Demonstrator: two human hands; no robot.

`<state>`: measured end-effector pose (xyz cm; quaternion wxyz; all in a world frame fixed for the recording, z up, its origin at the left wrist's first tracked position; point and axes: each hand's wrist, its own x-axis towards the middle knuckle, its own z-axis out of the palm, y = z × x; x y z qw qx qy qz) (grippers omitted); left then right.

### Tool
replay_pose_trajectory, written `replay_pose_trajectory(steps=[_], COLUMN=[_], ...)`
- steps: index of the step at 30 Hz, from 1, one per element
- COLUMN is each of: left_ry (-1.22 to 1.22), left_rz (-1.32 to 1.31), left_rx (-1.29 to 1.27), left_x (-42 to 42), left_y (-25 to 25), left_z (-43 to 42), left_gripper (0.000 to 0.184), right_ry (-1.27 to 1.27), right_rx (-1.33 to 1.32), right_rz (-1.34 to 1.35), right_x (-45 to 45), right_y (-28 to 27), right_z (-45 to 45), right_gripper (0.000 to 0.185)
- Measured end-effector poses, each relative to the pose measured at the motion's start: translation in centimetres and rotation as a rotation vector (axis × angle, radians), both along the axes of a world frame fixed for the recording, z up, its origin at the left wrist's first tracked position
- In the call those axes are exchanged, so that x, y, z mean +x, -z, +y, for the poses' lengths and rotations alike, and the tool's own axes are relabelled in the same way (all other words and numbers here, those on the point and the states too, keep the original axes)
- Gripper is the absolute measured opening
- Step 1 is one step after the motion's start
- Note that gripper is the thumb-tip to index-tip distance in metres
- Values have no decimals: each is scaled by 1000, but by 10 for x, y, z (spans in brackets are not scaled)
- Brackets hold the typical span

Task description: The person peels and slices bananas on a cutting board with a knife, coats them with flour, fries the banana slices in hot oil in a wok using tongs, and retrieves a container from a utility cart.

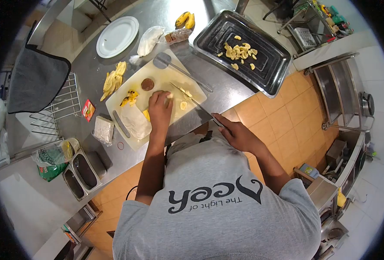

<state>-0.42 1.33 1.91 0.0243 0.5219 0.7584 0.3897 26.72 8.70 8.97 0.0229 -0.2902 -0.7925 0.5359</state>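
Note:
On the white cutting board [133, 89], my left hand [160, 108] has its fingers closed round a pale piece of peeled banana [170, 95]. My right hand [231, 130] grips the handle of a long knife [196, 103], whose blade reaches over the board just right of the banana. Cut banana slices [183, 105] lie by the blade. Also on the board are a round brown piece [147, 84], a banana peel [130, 98], a white cloth or bag [134, 121] and a metal spatula [181, 68].
A black tray [261, 41] with several banana slices [239, 51] stands at the upper right. A white plate [117, 37], whole bananas [186, 20], more peels [113, 80], a red packet [88, 110] and a wrapped white block [103, 130] lie on the metal table [226, 84].

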Motion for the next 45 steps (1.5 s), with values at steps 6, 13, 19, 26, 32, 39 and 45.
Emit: replay_pose_trajectory(steps=[6,13,19,26,32,39,45], left_ry=[-13,-72,-82,-89,-62,-67,-70], left_rz=[-61,-109,-204,-127,-81,-13,-53], left_rx=[35,51,71,86,92,112,106], left_x=[4,5,1,3,6,5,5], left_y=[3,7,17,19,8,12,11], left_z=[-3,0,-1,-2,-2,-3,-3], left_gripper=[25,22,18,15,11,12,12], right_ry=[-49,-56,-67,-40,-47,-58,-48], right_rx=[-21,13,49,134,106,58,106], right_rz=[-19,68,-12,1,9,-57,66], right_x=[-7,-4,-5,-27,-22,-10,-6], right_y=[-20,-7,-17,8,-8,-19,-15], right_z=[2,-3,-4,-7,-4,-5,-12], right_gripper=[47,48,48,46,46,46,48])
